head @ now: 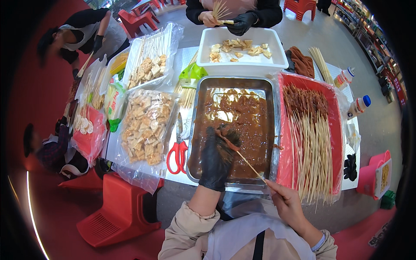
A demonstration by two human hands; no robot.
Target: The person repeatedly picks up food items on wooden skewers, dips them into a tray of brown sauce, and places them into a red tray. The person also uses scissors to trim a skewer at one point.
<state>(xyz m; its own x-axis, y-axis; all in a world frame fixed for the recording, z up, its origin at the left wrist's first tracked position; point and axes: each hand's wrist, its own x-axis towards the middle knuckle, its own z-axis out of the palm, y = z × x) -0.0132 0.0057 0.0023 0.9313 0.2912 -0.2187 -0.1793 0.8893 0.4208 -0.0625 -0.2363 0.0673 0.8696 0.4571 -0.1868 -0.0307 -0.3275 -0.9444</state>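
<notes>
My left hand (216, 159), in a black glove wet with brown sauce, is over the near part of a steel tray (274, 130) of marinated meat (247, 130). Its fingers hold a strip of meat (229, 139) at the far end of a bamboo skewer (250, 165). Bare, my right hand (284, 195) pinches the skewer's other end beyond the tray's near right corner. To the right, a red plastic-lined tray (284, 156) carries many meat skewers (310, 136), with the meat at the far end and the bare sticks towards me.
Left of the steel tray lie red-handled scissors (177, 157) and a clear bag of tofu-like pieces (148, 126). Across the table a co-worker (234, 13) holds sticks above a white tub (240, 68). Two bottles (359, 107) (344, 78) stand at right; a red chair (120, 208) is at lower left.
</notes>
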